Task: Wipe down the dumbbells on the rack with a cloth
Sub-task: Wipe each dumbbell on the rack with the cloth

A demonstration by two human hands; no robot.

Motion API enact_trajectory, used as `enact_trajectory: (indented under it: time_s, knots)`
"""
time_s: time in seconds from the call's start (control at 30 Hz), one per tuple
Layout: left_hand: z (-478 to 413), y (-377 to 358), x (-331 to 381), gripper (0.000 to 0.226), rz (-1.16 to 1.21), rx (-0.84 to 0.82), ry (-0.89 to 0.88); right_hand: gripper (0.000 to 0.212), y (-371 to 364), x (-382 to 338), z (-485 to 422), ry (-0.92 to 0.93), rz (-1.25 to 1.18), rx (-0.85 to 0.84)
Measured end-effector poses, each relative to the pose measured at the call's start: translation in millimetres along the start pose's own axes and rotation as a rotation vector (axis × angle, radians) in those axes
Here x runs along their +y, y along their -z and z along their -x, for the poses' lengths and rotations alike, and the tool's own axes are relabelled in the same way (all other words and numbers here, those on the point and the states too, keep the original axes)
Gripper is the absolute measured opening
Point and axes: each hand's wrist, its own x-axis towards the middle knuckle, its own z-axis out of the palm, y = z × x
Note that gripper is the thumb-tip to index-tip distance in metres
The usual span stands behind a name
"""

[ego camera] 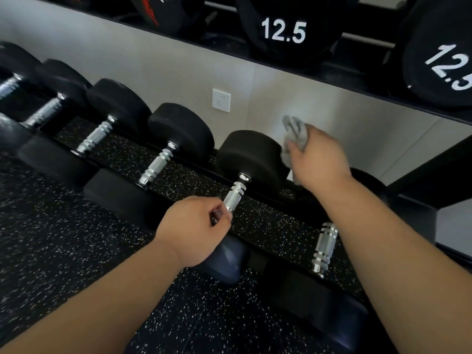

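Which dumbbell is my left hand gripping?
The dumbbell second from the right on the lower rack; only its chrome handle is held, by the left hand.

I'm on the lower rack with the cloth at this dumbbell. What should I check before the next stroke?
1. Cloth held: ok. The right hand grips the grey cloth.
2. Dumbbell steadied: ok. The left hand holds the handle near its front end.
3. Cloth touching the far head: cannot tell. It sits at the head's right edge, but the picture is blurred there.
4. Room to the right: ok. The neighbouring dumbbell lies apart.
5. Head already clean: cannot tell.
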Motion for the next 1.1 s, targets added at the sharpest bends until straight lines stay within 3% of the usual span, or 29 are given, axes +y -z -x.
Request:
enact_trajectory:
  time_s: [0.07,0.17,0.27,0.4,0.53,0.7,0.8,0.93,1.0,1.1]
  knots:
    - [-1,0,-1,0.015,-0.009,0.023,-0.01,0.045,-29,-18,0,0.108,-0.155,-0.075]
    - [-1,-1,0,0.023,-0.041,0.043,-0.002,0.06,-73,-30,6,0.198,0.099,-0.007]
    - [0,-2,-1,0.026,-0.061,0.063,0.047,0.062,-80,-15,19,0.369,0.132,0.074]
    - [-2,-2,-2,0.025,-0.041,0.076,0.064,0.071,-81,5,26,0.491,0.221,0.031]
    - [-4,-2,-1,0.031,-0.026,0.069,0.059,0.057,-75,-29,-15,0.466,0.367,0.015]
    - [-1,-3,-3,0.026,-0.01,0.088,0.068,0.048,-80,-90,-52,0.657,0.61,-0.252]
    - [-1,-4,-4,0.028,-0.03,0.108,0.06,0.053,-74,-77,-52,0.742,0.455,-0.227]
    - [0,-4,-4,0.034,-0.026,0.094,0.069,0.057,-56,-29,-20,0.631,0.237,-0.047]
    - [-2,-5,-2,0.033,-0.026,0.084,0.06,0.067,-56,-19,-11,0.49,0.243,-0.063]
    - [-3,-6,-4,0.029,-0.053,0.107,0.05,0.059,-66,-41,-23,0.453,0.337,-0.032]
